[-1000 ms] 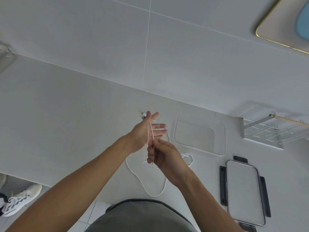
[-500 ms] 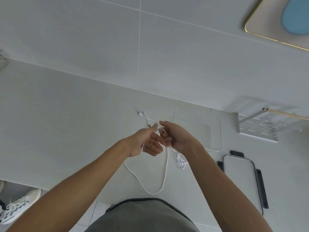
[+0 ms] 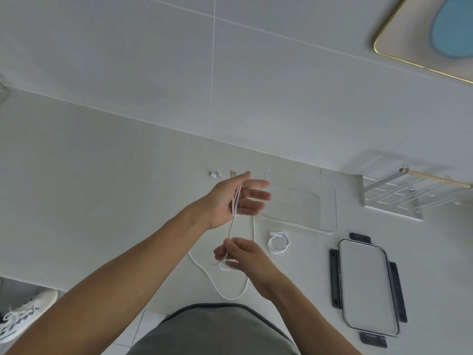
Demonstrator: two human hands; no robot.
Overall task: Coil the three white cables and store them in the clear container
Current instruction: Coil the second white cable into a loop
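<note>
My left hand (image 3: 230, 201) is held up with fingers spread, and several turns of a white cable (image 3: 236, 201) wrap around its palm. The free strand runs down to my right hand (image 3: 243, 257), which pinches it just above the counter. A loose white cable (image 3: 220, 288) loops on the counter toward the front edge. A small coiled white cable (image 3: 279, 243) lies right of my right hand. Plug ends (image 3: 215, 175) rest behind my left hand. The clear container (image 3: 330, 208) stands to the right with nothing in it.
The container's lid (image 3: 368, 288) with black clips lies at the front right. A white wire rack (image 3: 399, 193) with a wooden rod stands at the back right. The counter's front edge runs close to my body; a shoe (image 3: 23, 313) is on the floor at left.
My right hand has dropped from beside the left hand down toward the counter, drawing the strand with it. My left hand's fingers have spread, showing the wraps. The small coil now lies uncovered.
</note>
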